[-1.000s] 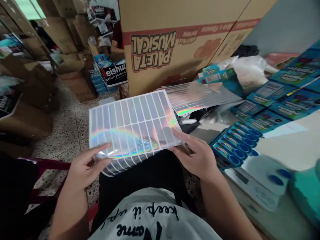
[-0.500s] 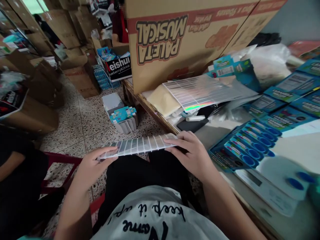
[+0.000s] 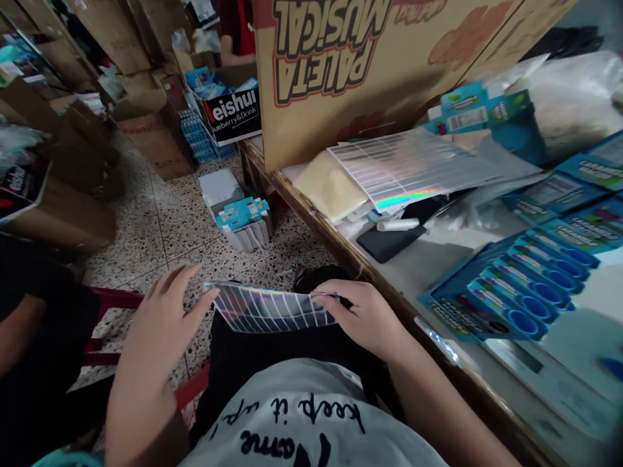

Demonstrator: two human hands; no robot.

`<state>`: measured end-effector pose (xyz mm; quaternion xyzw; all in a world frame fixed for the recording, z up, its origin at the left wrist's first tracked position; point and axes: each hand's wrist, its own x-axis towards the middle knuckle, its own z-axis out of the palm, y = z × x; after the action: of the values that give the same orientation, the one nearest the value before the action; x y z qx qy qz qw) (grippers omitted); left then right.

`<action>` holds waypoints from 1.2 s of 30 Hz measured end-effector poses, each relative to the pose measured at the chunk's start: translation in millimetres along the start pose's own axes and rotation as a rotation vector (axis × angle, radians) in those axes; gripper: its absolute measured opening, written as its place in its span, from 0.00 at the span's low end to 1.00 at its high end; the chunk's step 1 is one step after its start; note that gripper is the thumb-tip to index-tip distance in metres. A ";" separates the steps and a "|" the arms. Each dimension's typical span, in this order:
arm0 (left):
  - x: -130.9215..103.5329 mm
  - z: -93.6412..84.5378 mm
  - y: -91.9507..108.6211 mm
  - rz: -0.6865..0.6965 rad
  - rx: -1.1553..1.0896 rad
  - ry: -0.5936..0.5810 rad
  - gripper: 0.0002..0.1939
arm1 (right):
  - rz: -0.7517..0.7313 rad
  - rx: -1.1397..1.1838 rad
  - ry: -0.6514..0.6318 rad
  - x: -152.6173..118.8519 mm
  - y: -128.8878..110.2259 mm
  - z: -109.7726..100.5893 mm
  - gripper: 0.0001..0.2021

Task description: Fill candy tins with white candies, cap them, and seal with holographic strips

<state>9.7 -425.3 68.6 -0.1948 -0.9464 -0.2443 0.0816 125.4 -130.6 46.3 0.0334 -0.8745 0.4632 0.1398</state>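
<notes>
Over my lap hangs a shiny sticker sheet divided by white lines into rows of narrow labels. My right hand pinches its right end between thumb and fingers. At the sheet's left end, my left hand is open, fingers apart from the thumb. Its thumb tip lies at the sheet's upper left corner; whether it touches I cannot tell. More sheets of the same kind, a pile of sticker sheets, lie on the table to the right.
A large cardboard box stands at the table's back. A dark phone-like slab, a blue display box of tubes and a white scale lie right. Folded cartons stack on the floor. Another person's arm is at left.
My left hand has let go of the sheet's left end and spread its fingers. The sheet has tipped so its face shows more. The view has shifted, moving the table's things rightward.
</notes>
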 end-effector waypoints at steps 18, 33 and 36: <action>21.6 45.4 76.1 0.460 -0.205 -0.523 0.20 | -0.335 -0.388 -0.021 8.0 5.2 -5.7 0.13; 23.7 47.5 69.9 0.324 -0.326 -0.605 0.24 | -0.567 -0.443 0.185 6.5 28.8 9.3 0.15; 24.7 48.0 69.6 0.310 -0.320 -0.625 0.24 | -0.555 -0.421 0.195 5.2 32.1 11.1 0.15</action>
<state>12.8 -337.4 63.1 -0.4111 -0.8349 -0.3024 -0.2061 112.0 -121.0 16.0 0.1955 -0.8910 0.2185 0.3466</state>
